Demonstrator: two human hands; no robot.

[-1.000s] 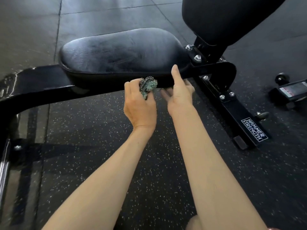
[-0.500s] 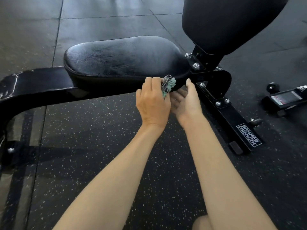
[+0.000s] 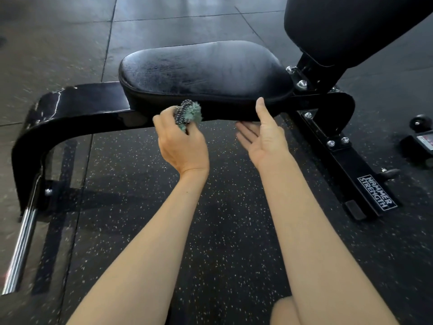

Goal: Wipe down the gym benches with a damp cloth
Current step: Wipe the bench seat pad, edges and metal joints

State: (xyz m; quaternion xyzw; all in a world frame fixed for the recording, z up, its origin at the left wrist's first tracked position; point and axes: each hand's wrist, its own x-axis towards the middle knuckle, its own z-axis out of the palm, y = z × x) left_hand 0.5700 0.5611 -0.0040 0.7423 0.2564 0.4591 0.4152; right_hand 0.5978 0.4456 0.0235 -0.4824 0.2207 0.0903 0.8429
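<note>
Cloth (image 3: 188, 114), teal and dark grey, sits bunched in my left hand (image 3: 184, 146), my fingers curled round it so that only its top pokes out above my knuckles. I hold it up against the near side of the black seat (image 3: 201, 69), just where the padding meets the black frame (image 3: 77, 99) that runs beneath it. My right hand (image 3: 264, 134) is spread and holds nothing: the thumb (image 3: 261, 109) points up and touches the seat's near edge, while the straight fingers reach in under the padding, palm turned toward my left hand. The two hands are near each other but apart. The seat's top looks streaked and shiny. The backrest (image 3: 351, 26) rises tilted at the seat's right end, bolted to the frame. A white label (image 3: 377, 195) reading HAMMER STRENGTH lies on the frame's foot to the right. At the left, the frame curves down to a chrome bar (image 3: 21, 249). Speckled rubber floor (image 3: 222, 231) lies under my forearms.
</note>
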